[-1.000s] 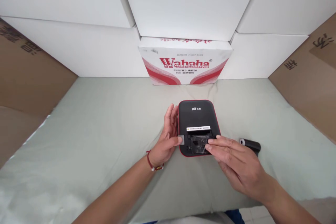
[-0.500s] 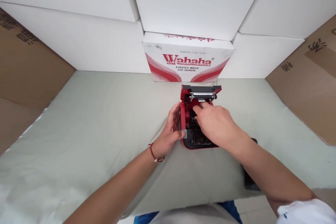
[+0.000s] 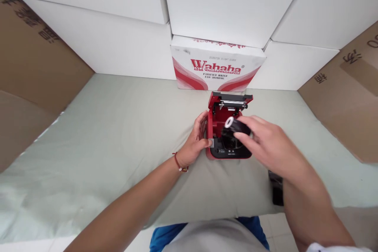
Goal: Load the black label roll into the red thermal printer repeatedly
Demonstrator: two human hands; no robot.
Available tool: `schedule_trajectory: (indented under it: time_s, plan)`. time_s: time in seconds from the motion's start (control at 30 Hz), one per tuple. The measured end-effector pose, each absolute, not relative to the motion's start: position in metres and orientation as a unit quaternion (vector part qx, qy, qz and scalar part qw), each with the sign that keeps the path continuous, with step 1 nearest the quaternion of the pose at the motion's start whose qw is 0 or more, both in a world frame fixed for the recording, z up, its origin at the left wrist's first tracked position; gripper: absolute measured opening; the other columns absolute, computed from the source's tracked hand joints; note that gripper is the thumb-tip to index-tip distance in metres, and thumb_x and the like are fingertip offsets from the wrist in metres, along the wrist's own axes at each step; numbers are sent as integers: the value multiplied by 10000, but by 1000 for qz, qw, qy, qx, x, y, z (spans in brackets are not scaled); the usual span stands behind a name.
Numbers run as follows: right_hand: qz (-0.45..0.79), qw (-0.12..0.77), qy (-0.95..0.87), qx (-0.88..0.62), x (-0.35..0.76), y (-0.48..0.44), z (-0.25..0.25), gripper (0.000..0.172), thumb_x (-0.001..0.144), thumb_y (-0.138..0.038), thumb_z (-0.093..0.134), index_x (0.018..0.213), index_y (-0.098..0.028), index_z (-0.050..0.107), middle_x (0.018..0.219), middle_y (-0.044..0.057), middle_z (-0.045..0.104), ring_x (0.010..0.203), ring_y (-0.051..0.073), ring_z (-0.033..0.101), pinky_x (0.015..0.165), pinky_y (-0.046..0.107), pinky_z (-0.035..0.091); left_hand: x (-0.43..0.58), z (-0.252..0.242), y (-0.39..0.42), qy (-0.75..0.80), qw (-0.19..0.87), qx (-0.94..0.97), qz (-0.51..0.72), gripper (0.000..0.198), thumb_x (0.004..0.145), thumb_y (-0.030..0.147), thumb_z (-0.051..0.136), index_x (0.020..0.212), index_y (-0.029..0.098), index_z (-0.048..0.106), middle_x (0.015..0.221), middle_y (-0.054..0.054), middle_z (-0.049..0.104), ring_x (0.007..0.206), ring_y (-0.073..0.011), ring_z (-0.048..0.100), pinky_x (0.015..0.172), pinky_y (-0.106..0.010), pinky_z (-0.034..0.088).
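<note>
A small red and black printer (image 3: pixel 214 124) stands on the cloth-covered table with its lid (image 3: pixel 230 99) swung up and open. My left hand (image 3: pixel 196 141) grips the printer's left side, its thumb on a grey side button. My right hand (image 3: pixel 267 145) holds a black roll with a white core (image 3: pixel 233 128) just over the open compartment. The compartment's inside is mostly hidden by the roll and my fingers.
A red and white Wahaha carton (image 3: pixel 218 65) sits right behind the printer against stacked white boxes (image 3: pixel 230 4). Brown cardboard (image 3: pixel 35 59) walls stand at left and right. A dark object (image 3: pixel 276 189) lies near the table's front edge under my right forearm. The pale green cloth (image 3: pixel 118 134) covers the table.
The printer's lid went from closed to open. My right hand left the lid area and now holds the black roll above the open compartment. My left hand stayed on the printer's side.
</note>
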State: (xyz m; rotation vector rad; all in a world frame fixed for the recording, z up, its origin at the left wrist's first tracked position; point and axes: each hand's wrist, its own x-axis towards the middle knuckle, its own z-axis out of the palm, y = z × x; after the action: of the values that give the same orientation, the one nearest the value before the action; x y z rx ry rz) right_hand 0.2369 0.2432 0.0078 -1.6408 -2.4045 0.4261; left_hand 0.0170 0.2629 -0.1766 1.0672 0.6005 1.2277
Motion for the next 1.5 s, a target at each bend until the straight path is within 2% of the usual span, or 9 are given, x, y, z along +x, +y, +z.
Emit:
schedule_trajectory:
  time_s: [0.07,0.13,0.33,0.47,0.63,0.77,1.17,1.4,1.5]
  plan:
    - [179,216,-785,-553,274,217,10,327,1090,-484,605,1324,-284,716,1220,69,783,953,222,761,756,314,586,17,-176,263,261,649,470,538,991,791,403,845,1651,407,352,1850,-19,260,1739,-350,167,1422,-570,194]
    - [199,250,-732,-602,306,198,0,349,1069,-519,636,1332,-305,722,1216,53,796,899,207,762,736,305,595,18,-174,264,258,650,471,538,992,784,397,836,1650,392,352,1849,-28,267,1732,-356,185,1413,-580,217]
    - [296,139,-702,-633,336,184,-62,463,1022,-618,594,1245,-255,778,1160,89,820,902,257,779,791,396,645,19,-170,264,258,647,470,542,962,778,400,832,1630,371,385,1825,-40,326,1712,-350,248,1410,-572,225]
    - [179,180,-672,-695,357,188,-80,500,1046,-595,530,1334,-250,751,1330,115,795,1040,285,788,936,437,628,19,-170,265,256,642,475,545,970,784,429,842,1633,371,379,1823,-47,331,1708,-351,268,1413,-573,226]
    - [107,50,-692,-713,395,196,-98,461,993,-416,467,1280,-238,781,1322,118,802,1050,313,793,939,460,607,20,-169,266,255,646,466,548,961,764,405,846,1616,361,404,1810,-48,353,1706,-354,266,1411,-580,226]
    - [116,32,-696,-708,396,199,-112,483,984,-404,474,1326,-226,765,1331,122,803,1123,319,782,950,446,604,21,-168,267,252,656,451,550,953,733,353,843,1592,357,432,1801,-42,362,1691,-351,291,1410,-572,221]
    - [-10,75,-746,-662,371,197,-47,395,1014,-418,523,1262,-262,787,1218,98,816,1063,338,674,848,477,569,22,-167,267,255,654,450,552,949,722,358,841,1581,355,436,1794,-45,373,1701,-352,270,1406,-547,232]
    - [89,55,-807,-581,298,216,-47,382,1000,-239,516,1287,-241,768,1247,110,802,1074,331,645,874,489,583,20,-169,268,262,642,467,549,956,740,399,845,1598,348,428,1791,-51,383,1703,-345,270,1417,-557,210]
    - [112,78,-809,-572,300,215,-39,360,1011,-279,529,1272,-262,777,1246,105,809,1102,331,679,913,505,586,19,-168,267,261,640,470,549,938,755,415,836,1598,346,431,1791,-58,381,1689,-355,298,1404,-576,247]
